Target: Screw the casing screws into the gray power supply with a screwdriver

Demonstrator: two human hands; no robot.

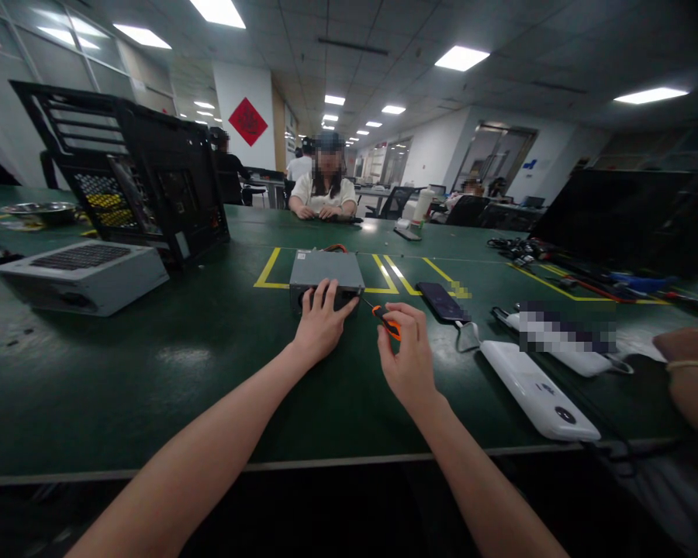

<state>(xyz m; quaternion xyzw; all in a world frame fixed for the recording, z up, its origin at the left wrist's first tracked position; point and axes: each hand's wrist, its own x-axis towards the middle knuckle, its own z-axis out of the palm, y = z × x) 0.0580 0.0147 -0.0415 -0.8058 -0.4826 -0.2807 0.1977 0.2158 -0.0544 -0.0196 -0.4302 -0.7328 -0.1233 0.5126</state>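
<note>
A grey computer power supply sits on the green table in front of me. My left hand lies against its near side, fingers spread, with the tips at the top edge and the thumb pointing to the right corner. In my right hand is a screwdriver with an orange and black handle, gripped between thumb and fingers. Its thin shaft points at the near right corner of the power supply. Whether the tip sits in a screw is too small to tell.
A black computer case and a second power supply stand at left. A metal bowl is behind. To the right lie a phone, a white power bank and cables. Another person sits opposite; someone's arm shows at far right.
</note>
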